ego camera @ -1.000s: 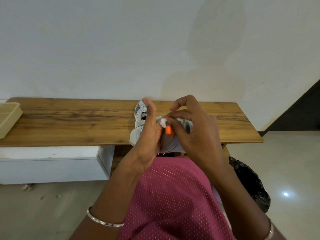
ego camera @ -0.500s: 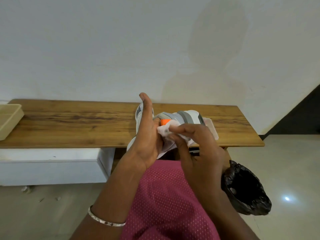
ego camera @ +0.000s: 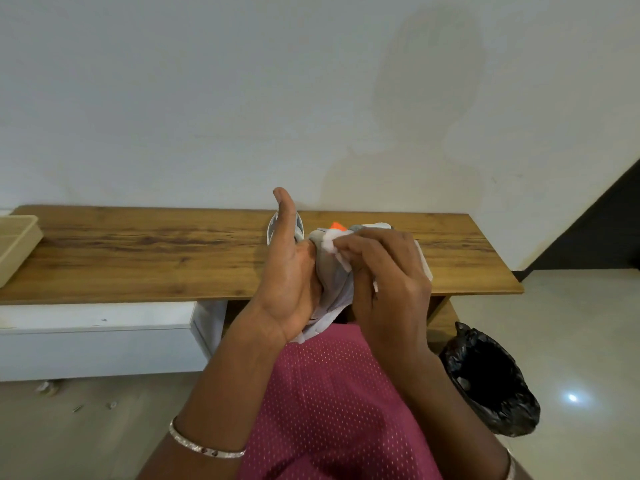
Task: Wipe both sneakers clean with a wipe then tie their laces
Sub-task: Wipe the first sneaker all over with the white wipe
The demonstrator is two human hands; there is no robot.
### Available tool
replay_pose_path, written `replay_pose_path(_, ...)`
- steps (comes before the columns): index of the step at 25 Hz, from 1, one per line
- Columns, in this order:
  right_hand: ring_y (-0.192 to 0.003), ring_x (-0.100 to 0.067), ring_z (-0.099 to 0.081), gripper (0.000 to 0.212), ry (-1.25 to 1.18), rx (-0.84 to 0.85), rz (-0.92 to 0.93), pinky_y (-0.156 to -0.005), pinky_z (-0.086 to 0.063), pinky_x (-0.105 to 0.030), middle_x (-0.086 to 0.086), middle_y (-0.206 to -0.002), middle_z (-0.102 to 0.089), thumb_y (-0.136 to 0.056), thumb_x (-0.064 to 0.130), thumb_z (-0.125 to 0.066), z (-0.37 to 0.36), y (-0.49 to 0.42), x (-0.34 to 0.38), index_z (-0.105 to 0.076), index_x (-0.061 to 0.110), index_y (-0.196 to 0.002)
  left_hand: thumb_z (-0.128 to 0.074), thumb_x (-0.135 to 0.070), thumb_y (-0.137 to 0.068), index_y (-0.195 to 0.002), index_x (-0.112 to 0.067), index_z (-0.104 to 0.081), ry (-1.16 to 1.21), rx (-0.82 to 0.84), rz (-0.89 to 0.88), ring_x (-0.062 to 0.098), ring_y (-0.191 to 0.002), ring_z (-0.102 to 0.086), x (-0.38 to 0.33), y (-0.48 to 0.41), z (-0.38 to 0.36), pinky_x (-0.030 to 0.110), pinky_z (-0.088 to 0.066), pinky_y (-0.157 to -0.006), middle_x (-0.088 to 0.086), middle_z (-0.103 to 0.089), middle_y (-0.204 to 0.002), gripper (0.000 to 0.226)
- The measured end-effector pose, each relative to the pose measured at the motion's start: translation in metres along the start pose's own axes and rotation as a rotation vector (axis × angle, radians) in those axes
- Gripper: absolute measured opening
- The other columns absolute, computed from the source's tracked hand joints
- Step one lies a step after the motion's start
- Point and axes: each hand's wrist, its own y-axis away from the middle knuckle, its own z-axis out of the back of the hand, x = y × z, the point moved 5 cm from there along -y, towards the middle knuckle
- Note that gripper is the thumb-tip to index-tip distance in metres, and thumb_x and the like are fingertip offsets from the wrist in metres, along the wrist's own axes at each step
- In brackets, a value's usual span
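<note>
I hold a grey and white sneaker (ego camera: 330, 271) with an orange tab above the front edge of the wooden bench (ego camera: 156, 258). My left hand (ego camera: 291, 271) cups its left side, thumb pointing up. My right hand (ego camera: 384, 271) presses a white wipe (ego camera: 334, 244) against the sneaker's upper part, fingers curled over it. A second sneaker (ego camera: 300, 227) stands on the bench behind my left thumb, mostly hidden. Laces are not visible.
A beige tray (ego camera: 15, 245) sits at the bench's left end. A bin lined with a black bag (ego camera: 491, 379) stands on the floor at the right. A white drawer unit (ego camera: 97, 337) is under the bench. My pink-clothed lap (ego camera: 329, 410) is below the hands.
The held sneaker has turned in my hands, showing more of its grey side. My right hand with the wipe slid right and down across it. My left thumb straightened upward.
</note>
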Motion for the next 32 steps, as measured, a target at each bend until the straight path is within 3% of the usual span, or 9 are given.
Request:
replay_pose_path(2,-0.094,-0.024,-0.062,0.018,0.009,-0.005,-0.031,-0.080,-0.049,-0.031,-0.011,-0.101,-0.069,-0.098,0.013,-0.059,-0.002,-0.001,-0.006,-0.074,0.003,-0.099,-0.022,-0.088,-0.080,-0.114,0.003,-0.064,-0.014,-0.001,-0.023,0.023,-0.100,-0.066,0.000,0.002,-0.002,0.036,-0.051,-0.091,0.013,-0.069,-0.101,0.106)
replay_pose_path(6,-0.099,-0.024,-0.058,0.043,0.113,0.017,-0.022,-0.082,-0.047,-0.037,-0.008,-0.103,-0.071,-0.106,0.033,-0.041,-0.006,0.033,-0.002,-0.074,0.006,-0.104,-0.024,-0.090,-0.078,-0.134,0.002,-0.054,-0.059,-0.097,-0.063,0.031,-0.120,-0.060,0.000,-0.001,0.013,0.047,-0.043,-0.107,0.020,-0.063,-0.125,0.112)
replay_pose_path(12,-0.102,-0.020,-0.054,0.014,0.104,0.037,-0.102,-0.081,-0.036,-0.037,0.005,-0.101,-0.070,-0.091,0.019,-0.067,0.001,0.009,-0.011,-0.076,0.018,-0.102,-0.027,-0.082,-0.083,-0.120,0.003,-0.064,-0.233,-0.084,-0.101,0.035,-0.120,-0.060,-0.002,-0.002,0.011,0.051,-0.041,-0.109,0.026,-0.064,-0.121,0.100)
replay_pose_path(14,-0.104,-0.016,-0.049,0.014,0.093,0.163,-0.208,-0.082,-0.029,-0.035,0.011,-0.101,-0.068,-0.092,0.019,-0.064,-0.003,-0.012,-0.010,-0.074,0.025,-0.101,-0.033,-0.079,-0.083,-0.119,-0.002,-0.065,-0.262,-0.137,-0.145,0.030,-0.117,-0.062,-0.002,-0.001,0.013,0.051,-0.041,-0.110,0.020,-0.068,-0.116,0.091)
replay_pose_path(16,-0.109,-0.016,-0.048,0.015,0.142,0.347,-0.326,-0.085,-0.026,-0.036,0.012,-0.104,-0.068,-0.095,0.022,-0.060,-0.013,-0.028,-0.021,-0.073,0.028,-0.102,-0.040,-0.080,-0.081,-0.137,-0.008,-0.054,-0.329,-0.181,-0.187,0.030,-0.128,-0.056,-0.001,-0.003,0.018,0.054,-0.035,-0.114,0.016,-0.061,-0.133,0.092)
replay_pose_path(19,-0.109,-0.017,-0.057,0.016,0.099,0.597,-0.495,-0.099,-0.037,-0.048,0.011,-0.103,-0.071,-0.096,0.029,-0.058,-0.025,-0.045,-0.047,-0.074,0.031,-0.100,-0.053,-0.089,-0.066,-0.152,-0.023,-0.034,-0.401,-0.216,-0.173,0.025,-0.137,-0.046,0.002,-0.003,0.019,0.053,-0.035,-0.115,0.008,-0.044,-0.152,0.110)
replay_pose_path(22,-0.102,-0.018,-0.063,0.016,-0.035,0.649,-0.553,-0.093,-0.046,-0.057,0.011,-0.099,-0.073,-0.093,0.032,-0.061,-0.027,-0.050,-0.054,-0.076,0.030,-0.096,-0.057,-0.091,-0.059,-0.152,-0.025,-0.035,-0.430,-0.226,-0.176,0.025,-0.134,-0.050,0.002,-0.001,0.018,0.052,-0.039,-0.112,0.008,-0.048,-0.149,0.116)
replay_pose_path(29,-0.115,-0.012,-0.050,0.022,0.086,0.263,-0.198,-0.088,-0.035,-0.038,0.013,-0.117,-0.068,-0.096,0.025,-0.060,-0.006,-0.005,-0.019,-0.070,0.026,-0.116,-0.036,-0.069,-0.082,-0.126,-0.015,-0.060,-0.339,-0.249,-0.209,0.026,-0.116,-0.065,-0.008,0.001,0.015,0.055,-0.044,-0.107,0.011,-0.070,-0.120,0.074)
replay_pose_path(32,-0.119,-0.019,-0.055,0.026,0.085,0.124,-0.083,-0.091,-0.042,-0.042,0.006,-0.122,-0.068,-0.092,0.014,-0.069,-0.002,0.024,-0.020,-0.071,0.017,-0.117,-0.045,-0.080,-0.077,-0.127,-0.015,-0.061,-0.305,-0.231,-0.167,0.030,-0.115,-0.065,-0.007,0.000,0.016,0.061,-0.044,-0.103,0.014,-0.069,-0.122,0.084)
